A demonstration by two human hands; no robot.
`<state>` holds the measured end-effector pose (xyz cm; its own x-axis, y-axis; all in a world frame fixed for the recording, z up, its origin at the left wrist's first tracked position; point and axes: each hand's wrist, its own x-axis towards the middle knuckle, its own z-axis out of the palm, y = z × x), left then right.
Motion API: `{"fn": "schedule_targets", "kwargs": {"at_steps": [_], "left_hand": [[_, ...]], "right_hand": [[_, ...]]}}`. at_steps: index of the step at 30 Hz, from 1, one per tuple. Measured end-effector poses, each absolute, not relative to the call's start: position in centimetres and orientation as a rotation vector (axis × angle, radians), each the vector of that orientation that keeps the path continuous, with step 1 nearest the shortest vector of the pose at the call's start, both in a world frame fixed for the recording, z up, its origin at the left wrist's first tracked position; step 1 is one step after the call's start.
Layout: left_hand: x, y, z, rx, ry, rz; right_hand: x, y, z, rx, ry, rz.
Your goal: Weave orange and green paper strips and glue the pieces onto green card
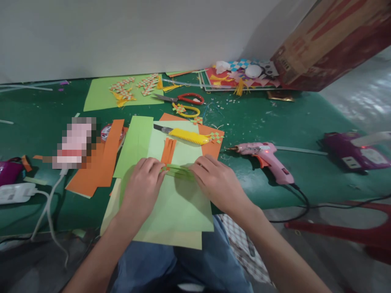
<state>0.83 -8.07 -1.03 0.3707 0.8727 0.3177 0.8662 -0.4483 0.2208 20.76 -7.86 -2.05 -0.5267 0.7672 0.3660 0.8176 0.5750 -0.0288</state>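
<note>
My left hand (143,183) and my right hand (214,179) rest on a light green paper sheet (177,207) at the table's front edge. Both pinch the ends of thin green paper strips (179,170) lying crosswise between them. Several orange paper strips (168,149) stand just beyond the green ones, meeting them at the left hand's fingertips. A yellow utility knife (186,136) lies a little farther back on the papers.
A pink hot glue gun (269,156) with its cable lies right of the papers. Red-handled scissors (183,98) and yellow scissors (187,110) sit farther back. Woven paper pieces (134,87) lie on a green sheet. Orange sheets (100,162) and a white charger (15,192) are left. A cardboard box (332,44) stands back right.
</note>
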Motion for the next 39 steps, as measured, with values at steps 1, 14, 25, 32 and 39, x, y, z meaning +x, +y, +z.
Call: {"fn": "schedule_targets", "kwargs": {"at_steps": [1, 14, 25, 32, 39], "left_hand": [[0.8, -8.1, -1.0, 2.596, 1.637, 0.611], [0.8, -8.0, -1.1, 2.647, 1.577, 0.644], [0.8, -8.0, -1.3, 2.683, 1.568, 0.670], [0.8, -8.0, -1.4, 2.654, 1.576, 0.666], [0.9, -8.1, -1.8, 2.669, 1.593, 0.683]], "right_hand": [[20.8, -7.9, -2.1, -1.279, -2.474, -0.236], [21.4, -8.3, -2.2, -1.153, -2.422, -0.363], [20.9, -8.0, -2.7, -1.161, -2.259, 0.090], [19.9, -7.9, -2.4, -1.329, -2.258, 0.170], [19.8, -7.7, -2.3, -1.360, -2.245, 0.248]]}}
